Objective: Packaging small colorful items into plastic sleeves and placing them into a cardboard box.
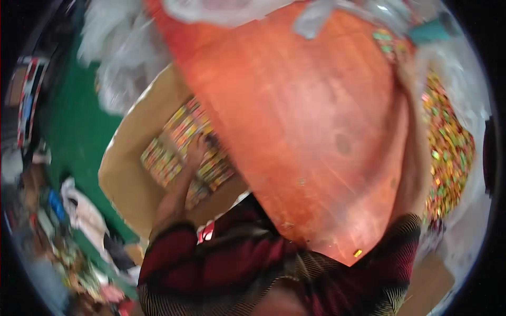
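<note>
My left hand [196,149] reaches down into a large cardboard box [124,171] on the left. It rests on or just over rows of small colourful packets [163,163] laid side by side in the box. Blur hides its fingers, so whether it grips one I cannot tell. My right arm stretches far forward along the right edge of an orange-red tabletop [295,116]. At its end my right hand [405,62] is smeared, next to a cluster of green, yellow and red packets [387,43]. Its fingers do not show clearly.
To the right, a heap of small shiny packets [448,152] lies in clear plastic sheeting [482,221]. One yellow packet [358,253] sits at the table's near corner. Plastic bags [132,68] stand beyond the box, over a green floor [79,131]. A teal roll-shaped object [429,31] lies far right.
</note>
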`<state>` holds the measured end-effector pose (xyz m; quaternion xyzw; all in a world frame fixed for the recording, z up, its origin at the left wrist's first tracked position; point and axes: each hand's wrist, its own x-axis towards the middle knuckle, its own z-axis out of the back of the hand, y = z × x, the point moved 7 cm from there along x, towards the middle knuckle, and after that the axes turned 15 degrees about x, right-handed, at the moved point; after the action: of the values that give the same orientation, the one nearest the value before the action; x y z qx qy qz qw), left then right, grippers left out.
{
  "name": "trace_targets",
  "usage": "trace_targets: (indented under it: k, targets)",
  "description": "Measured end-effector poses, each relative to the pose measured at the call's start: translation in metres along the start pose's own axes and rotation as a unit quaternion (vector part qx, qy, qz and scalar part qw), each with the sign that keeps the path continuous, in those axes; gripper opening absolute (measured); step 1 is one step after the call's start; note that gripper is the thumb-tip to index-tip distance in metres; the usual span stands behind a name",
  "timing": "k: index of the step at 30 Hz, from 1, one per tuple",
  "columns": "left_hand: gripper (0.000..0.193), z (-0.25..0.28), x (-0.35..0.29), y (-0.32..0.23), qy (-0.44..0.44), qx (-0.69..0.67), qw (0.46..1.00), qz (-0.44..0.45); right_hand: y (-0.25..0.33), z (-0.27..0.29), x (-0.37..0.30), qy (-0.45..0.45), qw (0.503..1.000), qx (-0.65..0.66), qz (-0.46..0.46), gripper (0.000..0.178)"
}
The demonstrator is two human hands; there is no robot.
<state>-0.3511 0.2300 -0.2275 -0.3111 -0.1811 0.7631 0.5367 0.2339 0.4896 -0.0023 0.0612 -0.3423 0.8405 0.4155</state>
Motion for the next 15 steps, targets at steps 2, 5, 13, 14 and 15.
trace_targets:
  k: [2, 5, 13, 14, 15]
  targets:
    - [0.036, 0.016, -0.007, 0.013, 0.006, -0.036, 0.992, 0.122, 0.013, -0.008, 0.008, 0.252, 0.954, -0.018, -0.163, 0.040]
    - [0.034, 0.021, -0.017, 0.092, -0.086, -0.023, 0.985, 0.150, 0.023, -0.034, -0.004, 0.148, 0.975, 0.098, -0.137, 0.038]
    - [0.033, 0.030, -0.041, 0.032, -0.156, 0.168, 0.971, 0.063, 0.100, 0.029, -0.010, 0.114, 0.951, 0.213, -0.195, 0.041]
    - [0.033, 0.024, -0.045, 0.010, -0.124, 0.118, 0.981, 0.087, 0.100, 0.037, -0.014, 0.115, 0.897, 0.297, -0.305, 0.041]
    - [0.033, 0.019, -0.045, -0.003, -0.095, 0.067, 0.987, 0.109, 0.106, 0.044, -0.017, 0.147, 0.918, 0.226, -0.291, 0.044]
